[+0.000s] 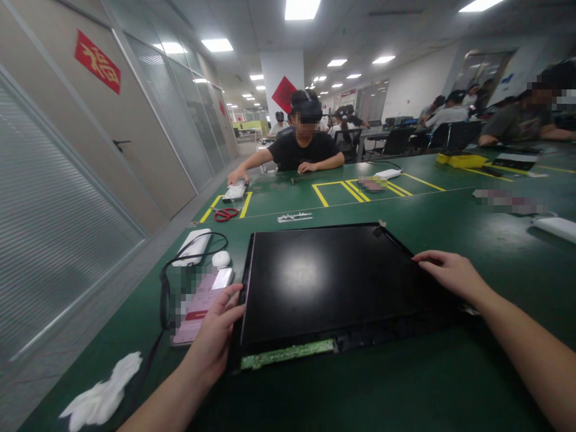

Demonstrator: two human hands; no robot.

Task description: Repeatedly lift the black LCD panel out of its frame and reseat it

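Observation:
A large flat black display panel [333,282] lies on the green table in front of me, its glossy face up in a dark frame and a ceiling light reflected in it. Along its near edge a narrow green circuit board [288,354] is exposed. My left hand [218,330] grips the panel's left edge, thumb and fingers closed against the rim. On the far side, my right hand [450,273] pinches the right edge with its fingertips. A small piece of tape [382,224] sticks up at the far right corner.
Left of the panel are a phone [198,309], a white power bank [192,247] with a black strap, a white earbud case [221,260] and crumpled tissue [105,390]. Red-handled scissors [226,214] and white strips [294,217] lie beyond. A person [306,144] sits opposite, one hand on a small box [234,191].

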